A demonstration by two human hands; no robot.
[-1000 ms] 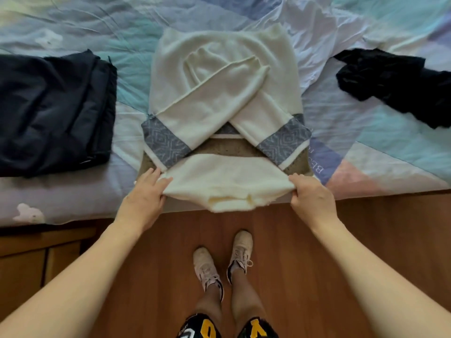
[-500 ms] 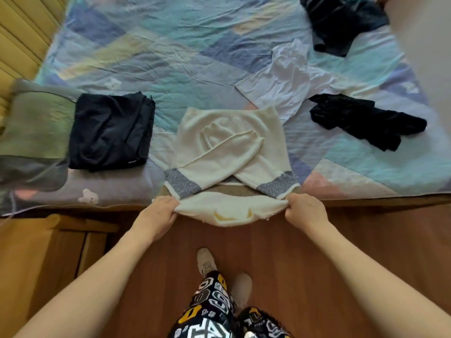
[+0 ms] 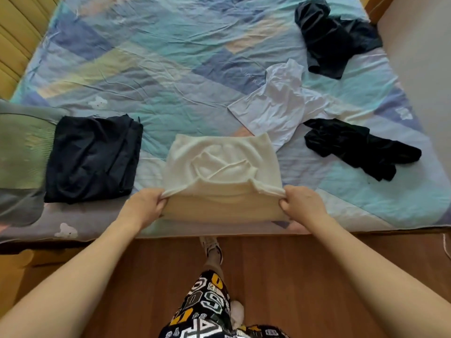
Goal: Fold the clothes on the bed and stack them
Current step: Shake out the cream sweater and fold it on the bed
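A cream sweater (image 3: pixel 220 167) lies near the bed's front edge, its lower half lifted and turned up over the crossed sleeves. My left hand (image 3: pixel 144 206) grips the folded edge at its left corner. My right hand (image 3: pixel 302 203) grips the right corner. A folded dark garment (image 3: pixel 92 157) sits to the left on the bed. Unfolded on the right lie a white shirt (image 3: pixel 280 106), a black garment (image 3: pixel 353 145) and another dark garment (image 3: pixel 334 37) at the far corner.
The bed has a patchwork sheet (image 3: pixel 158 64) in blue, teal and pastel. A green-grey pillow (image 3: pixel 22 154) lies at the left edge. A wall (image 3: pixel 419 69) runs along the right. Wooden floor (image 3: pixel 280 276) lies under my legs and patterned shorts.
Both hands have lifted the sweater's bottom hem off the bed edge and carried it forward over the patterned cuffs, which are now covered. The view has pulled back, showing more of the bed.
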